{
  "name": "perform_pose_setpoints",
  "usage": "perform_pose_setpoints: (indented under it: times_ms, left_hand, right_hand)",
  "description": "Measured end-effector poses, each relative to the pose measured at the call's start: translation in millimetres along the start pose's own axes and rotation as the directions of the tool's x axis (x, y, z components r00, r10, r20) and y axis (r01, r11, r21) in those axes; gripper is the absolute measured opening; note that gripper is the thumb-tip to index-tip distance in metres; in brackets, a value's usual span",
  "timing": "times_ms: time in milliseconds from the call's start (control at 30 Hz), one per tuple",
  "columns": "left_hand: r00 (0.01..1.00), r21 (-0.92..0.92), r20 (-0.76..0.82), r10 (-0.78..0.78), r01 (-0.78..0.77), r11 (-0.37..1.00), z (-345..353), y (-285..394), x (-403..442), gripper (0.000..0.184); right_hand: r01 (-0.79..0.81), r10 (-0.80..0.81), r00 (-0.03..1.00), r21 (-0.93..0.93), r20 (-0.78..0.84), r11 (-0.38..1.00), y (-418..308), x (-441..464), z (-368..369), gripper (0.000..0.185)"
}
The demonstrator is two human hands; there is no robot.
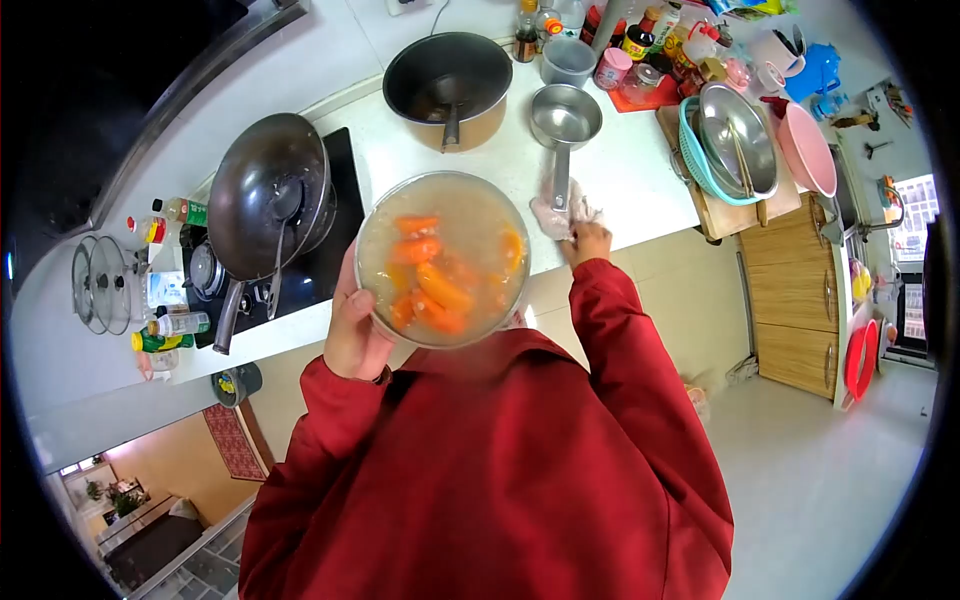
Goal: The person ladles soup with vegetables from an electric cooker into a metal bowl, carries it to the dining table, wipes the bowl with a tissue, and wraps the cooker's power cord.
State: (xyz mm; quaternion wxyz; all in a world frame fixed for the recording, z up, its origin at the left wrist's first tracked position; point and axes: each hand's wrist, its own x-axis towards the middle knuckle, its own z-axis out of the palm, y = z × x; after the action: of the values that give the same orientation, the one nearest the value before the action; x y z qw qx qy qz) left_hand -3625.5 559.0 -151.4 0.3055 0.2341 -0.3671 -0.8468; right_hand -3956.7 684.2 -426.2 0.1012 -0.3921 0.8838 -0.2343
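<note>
My left hand (358, 322) is closed on the rim and side of a round bowl (372, 222), held up in front of my chest. In the bowl is a cloudy broth with several orange carrot pieces (440, 285). My right hand (588, 240) is at the counter's front edge, its fingers closed on a pale, crumpled cloth (549, 217). Just above that hand, a metal scoop (566, 115) lies on the counter with its handle pointing toward me and overlapping the cloth. Part of the right-hand fingers is hard to make out.
A dark wok (270, 150) with a ladle (288, 200) sits on the stove at left. A deep pot (447, 80) stands behind the bowl. Bottles and jars (640, 40) crowd the back. A steel basin (738, 140) with chopsticks and a pink basin (806, 150) are at right.
</note>
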Motion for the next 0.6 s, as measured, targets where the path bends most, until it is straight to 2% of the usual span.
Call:
perform_pose_setpoints:
  times_ms: [33, 67, 100, 133, 167, 267, 367, 433, 533, 567, 600]
  left_hand:
    - [1.0, 0.012, -0.01, 0.012, -0.012, 1.0, 0, -3, 5, 0.089]
    - [1.0, 0.018, -0.013, 0.014, -0.013, 1.0, 0, -5, 9, 0.09]
    - [1.0, 0.027, -0.017, 0.013, -0.013, 1.0, -1, -5, 12, 0.091]
    - [1.0, 0.038, -0.023, 0.014, -0.013, 0.999, -1, -6, 15, 0.091]
    - [1.0, 0.022, -0.023, 0.017, -0.017, 1.0, -1, -7, 17, 0.089]
    - [1.0, -0.013, -0.011, 0.023, -0.023, 1.0, 1, -10, 26, 0.083]
    - [1.0, -0.025, 0.01, 0.015, -0.015, 1.0, 7, -9, 33, 0.082]
    - [1.0, -0.027, 0.027, 0.01, -0.01, 1.0, 8, -5, 36, 0.082]
    - [1.0, -0.03, -0.002, 0.011, -0.011, 0.999, 5, -2, 37, 0.079]
    - [1.0, -0.03, -0.006, 0.006, -0.006, 1.0, 4, -1, 38, 0.079]
    - [1.0, -0.002, 0.011, -0.005, 0.005, 1.0, 2, 0, 40, 0.086]
  right_hand:
    - [-0.017, 0.013, 0.999, 0.112, 0.043, 0.994, -1, -5, -1, 0.034]
    - [-0.039, 0.136, 0.978, 0.491, -0.162, 0.87, -6, -20, 10, 0.025]
    - [-0.394, 0.32, 0.915, 0.724, 0.247, 0.567, -24, -26, -19, 0.03]
    - [-0.388, 0.283, 0.91, 0.864, 0.304, 0.32, -26, -32, -20, 0.034]
    - [-0.366, 0.232, 0.908, 0.93, 0.347, 0.042, -27, -37, -21, 0.039]
    - [-0.409, 0.195, 0.859, 0.864, 0.473, -0.295, -90, -47, -82, 0.043]
    - [-0.374, 0.126, 0.897, 0.881, 0.423, -0.29, -98, -42, -99, 0.043]
    - [-0.381, 0.04, 0.907, 0.858, 0.419, -0.345, -104, -39, -118, 0.048]
    - [-0.412, -0.182, 0.907, 0.71, 0.381, -0.571, -119, -27, -142, 0.056]
    - [-0.437, -0.169, 0.884, 0.647, 0.435, -0.625, -112, -22, -137, 0.058]
    - [-0.441, -0.332, 0.897, 0.531, 0.292, -0.724, -108, -17, -121, 0.059]
